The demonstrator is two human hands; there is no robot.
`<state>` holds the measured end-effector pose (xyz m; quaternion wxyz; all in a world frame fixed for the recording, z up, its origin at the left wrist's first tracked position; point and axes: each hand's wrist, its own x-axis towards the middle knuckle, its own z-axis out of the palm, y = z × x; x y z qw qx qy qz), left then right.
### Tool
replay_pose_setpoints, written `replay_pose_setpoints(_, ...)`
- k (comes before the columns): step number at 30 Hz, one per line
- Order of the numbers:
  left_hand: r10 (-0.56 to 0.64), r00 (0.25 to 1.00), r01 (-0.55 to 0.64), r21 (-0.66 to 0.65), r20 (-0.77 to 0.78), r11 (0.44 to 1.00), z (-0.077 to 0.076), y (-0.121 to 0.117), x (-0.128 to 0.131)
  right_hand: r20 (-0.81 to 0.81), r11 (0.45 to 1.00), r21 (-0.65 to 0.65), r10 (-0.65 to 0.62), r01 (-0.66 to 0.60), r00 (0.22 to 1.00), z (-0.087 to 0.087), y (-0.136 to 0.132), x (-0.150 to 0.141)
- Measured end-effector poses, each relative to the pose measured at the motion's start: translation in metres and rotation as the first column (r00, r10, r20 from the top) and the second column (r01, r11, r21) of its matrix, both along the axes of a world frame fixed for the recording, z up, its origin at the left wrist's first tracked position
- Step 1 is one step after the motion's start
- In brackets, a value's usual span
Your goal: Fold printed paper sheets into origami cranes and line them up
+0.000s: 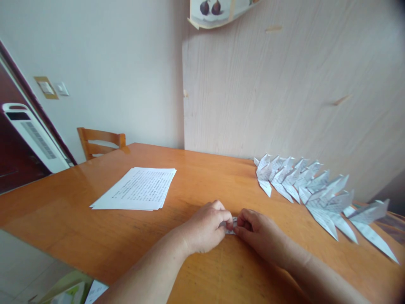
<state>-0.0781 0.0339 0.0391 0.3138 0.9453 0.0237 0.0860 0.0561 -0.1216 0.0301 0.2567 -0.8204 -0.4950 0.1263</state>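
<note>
Pale wall (142, 76) and a whitish wood-grain panel (284, 88) rise behind a large orange-brown wooden table (202, 177). At the far left, a white slatted appliance (34, 137) stands before a dark red door (15, 147); a wooden chair (101, 141) shows its back past the table's far edge. Folded paper pieces (319, 185), pointed and printed, line the table's right side, the nearest one standing slightly apart from the others. Left of centre lies a stack of printed sheets (136, 190), well apart from the hands. The left hand (207, 228) has its fingers curled, pinching one end of a small folded paper (230, 230); the right hand (262, 232) pinches the other end between thumb and fingers. That paper lies low over the table, mostly hidden by the fingers.
</note>
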Motion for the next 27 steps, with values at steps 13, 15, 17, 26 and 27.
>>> replay_pose_setpoints(13,0.015,1.0,-0.015,-0.044,-0.018,0.999,-0.003,0.001,0.0,0.112,0.994,-0.106,-0.023,0.035,0.993,0.0,-0.012,0.014)
replay_pose_setpoints(15,0.016,1.0,-0.017,-0.052,-0.019,0.998,-0.004,0.001,0.0,0.106,0.993,-0.112,-0.025,0.037,0.994,0.002,-0.013,0.015)
replay_pose_setpoints(17,0.018,1.0,-0.02,-0.059,-0.024,0.998,-0.004,0.001,0.0,0.098,0.991,-0.126,-0.035,0.048,0.995,0.003,-0.015,0.017)
replay_pose_setpoints(26,0.021,0.998,-0.024,-0.038,-0.065,0.999,0.001,0.001,0.001,0.038,0.988,-0.107,-0.109,0.113,0.993,0.004,-0.033,0.037)
replay_pose_setpoints(27,0.021,0.998,-0.023,-0.04,-0.061,0.999,0.001,0.001,0.001,0.027,0.992,-0.05,-0.118,0.119,0.993,0.005,-0.032,0.033)
